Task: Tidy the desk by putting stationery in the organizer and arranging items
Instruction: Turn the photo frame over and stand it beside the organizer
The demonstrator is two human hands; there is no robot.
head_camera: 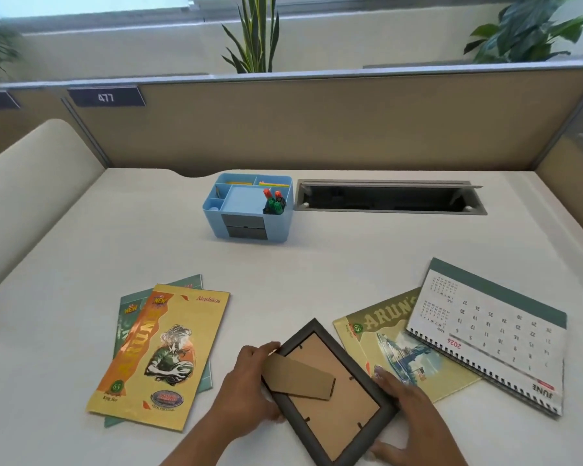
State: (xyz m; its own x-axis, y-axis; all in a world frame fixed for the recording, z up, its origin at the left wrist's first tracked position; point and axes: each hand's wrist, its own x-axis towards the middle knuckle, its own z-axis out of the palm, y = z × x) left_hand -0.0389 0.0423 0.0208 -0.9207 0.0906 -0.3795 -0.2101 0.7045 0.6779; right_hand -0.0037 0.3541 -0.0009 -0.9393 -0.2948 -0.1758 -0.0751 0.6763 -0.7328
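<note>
In the head view, a blue organizer (pixel 249 210) is seen standing towards the back of a pale desk (pixel 350 264). Red and green markers (pixel 274 201) are held upright in its front right compartment, and yellow items are lodged in its two rear compartments; what they are cannot be made out. Two grey drawers are set in its front face.

Well in front of the organizer, close to the viewer, a dark picture frame (pixel 337 415) is held face down and turned at an angle, its brown backing and cardboard stand uppermost. Its left edge is gripped by the left hand (pixel 249 385), with the thumb laid near the upper corner and the fingers curled under the side. Its right edge and lower corner are gripped by the right hand (pixel 404 408), whose fingers are wrapped round the rim. Whether the frame is touching the desk cannot be told.

In front of the organizer and to its left, a yellow notebook (pixel 162 354) is laid on top of a green notebook (pixel 128 307). In front of it and to its right, a third notebook (pixel 394 348) is partly covered by a spiral desk calendar (pixel 492 334) lying flat. Just beside the organizer on its right, an open cable slot (pixel 389 198) is sunk into the desk. Behind it, a beige partition (pixel 317 129) is fitted with a tag marked 477 (pixel 105 97).
</note>
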